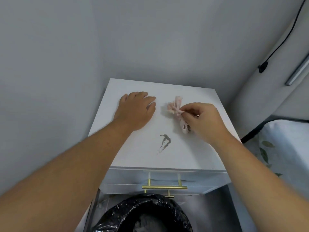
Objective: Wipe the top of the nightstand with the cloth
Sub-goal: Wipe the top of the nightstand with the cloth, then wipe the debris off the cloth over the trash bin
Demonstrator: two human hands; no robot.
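Pink cloth [175, 107], bunched and twisted, lying on the right half of the white nightstand [142, 148] top, pinched at its middle between thumb and fingertips of the right hand [203, 121]. One frayed end fanned out toward the wall, the other tucked under the right palm. Just left of the cloth, apart from it, the left hand [136, 110] resting flat and released on the top, palm down, fingers pointing toward the cloth, grasping nothing. Nearer the front edge, between the two forearms, a dark grey smear [164, 142] with thin streaks trailing down-left, untouched by cloth or hands. Below the top, a drawer front with a brass bar handle [164, 187], and a second such handle partly hidden beneath. In front of the nightstand, at the bottom of the view, a bin lined with a black plastic bag [143, 213]. Grey wall behind; a black cable [284, 39] running down the right-hand wall to a small clip.
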